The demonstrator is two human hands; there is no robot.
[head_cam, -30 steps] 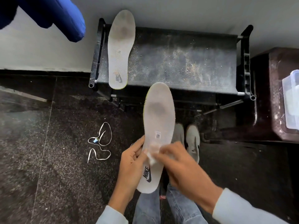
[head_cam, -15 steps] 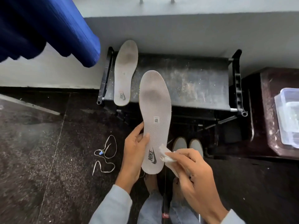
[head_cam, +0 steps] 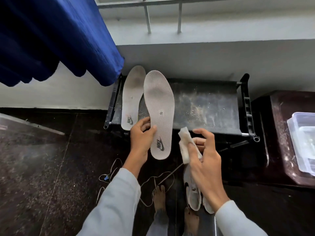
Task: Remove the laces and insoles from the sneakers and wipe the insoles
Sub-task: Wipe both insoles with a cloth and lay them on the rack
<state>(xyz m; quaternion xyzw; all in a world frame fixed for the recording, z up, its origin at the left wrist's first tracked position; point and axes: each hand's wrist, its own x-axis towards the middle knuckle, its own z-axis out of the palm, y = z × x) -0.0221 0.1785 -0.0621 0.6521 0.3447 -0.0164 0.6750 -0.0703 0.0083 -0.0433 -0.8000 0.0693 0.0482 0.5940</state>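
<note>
Okay, starting far left: looking at a blue curtain hanging over the top corner, dark speckled floor underneath. Spotting the loose laces lying in loops on that floor, just left of the left sleeve, more lace curling near a bare foot. Moving along: seeing one insole lying on the left end of the dusty black worktop, logo heel poking over the front edge. Holding the second insole up right beside it with the left grip, fingers and thumb curling round the insole's left edge above the logo, toe end pointing away, top face showing. Overlapping the lying one in view, so not telling whether touching. Next over, pinching a crumpled white wipe in the right grip, thumb and fingers closing on it, wipe hovering just right of the held insole's heel and apart from it. Catching the white sneakers sitting on the floor below that grip, partly hidden behind it. Finishing far right: eyeing a dark cabinet with a clear plastic container sitting on top.
</note>
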